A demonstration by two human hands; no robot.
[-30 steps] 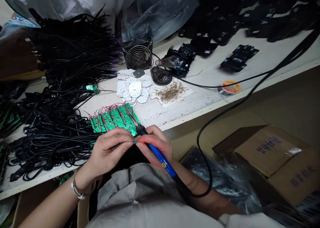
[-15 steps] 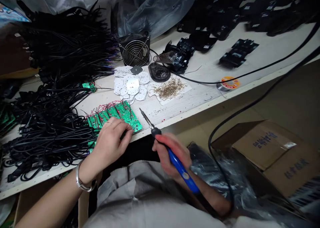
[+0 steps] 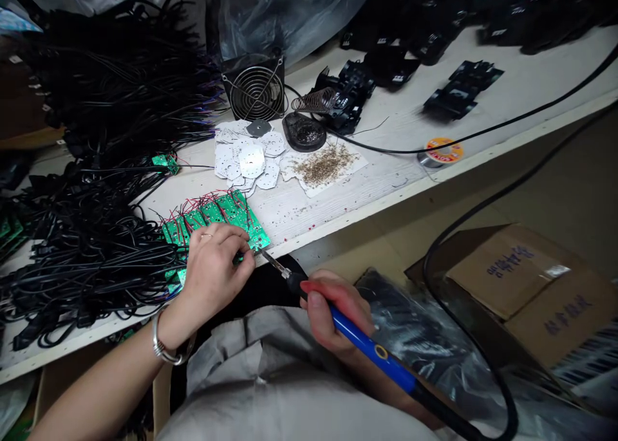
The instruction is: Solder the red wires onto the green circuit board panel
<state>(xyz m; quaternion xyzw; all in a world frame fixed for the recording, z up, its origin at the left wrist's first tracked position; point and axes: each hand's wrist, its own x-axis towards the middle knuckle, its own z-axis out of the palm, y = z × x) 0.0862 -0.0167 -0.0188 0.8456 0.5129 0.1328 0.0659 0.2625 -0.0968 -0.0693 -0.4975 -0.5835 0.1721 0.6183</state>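
Note:
My right hand (image 3: 338, 309) is closed around the blue handle of a soldering iron (image 3: 360, 338). The iron's metal tip points up and left and meets the near right corner of a green circuit board panel (image 3: 232, 212), or comes very close to it. Red and black wires stand up from the panel, which lies at the bench's front edge. Over the panel's near side my left hand (image 3: 217, 261) is pinched, thumb against fingers. What it grips is hidden behind the fingertips. Black cables (image 3: 111, 261) lie bundled just left of that hand.
White cut plates (image 3: 251, 161) lie piled behind the panel, with a small fan (image 3: 255, 90) behind them. An iron stand with a coil (image 3: 313, 100), brown granules (image 3: 323, 165) on paper and a solder spool (image 3: 443, 151) are farther right. Cardboard boxes (image 3: 521, 273) stand below the bench.
The soldering iron's tip has come down and left, from above the bench to the panel's near right corner. My left hand stays pinched at the panel. The view has shifted slightly.

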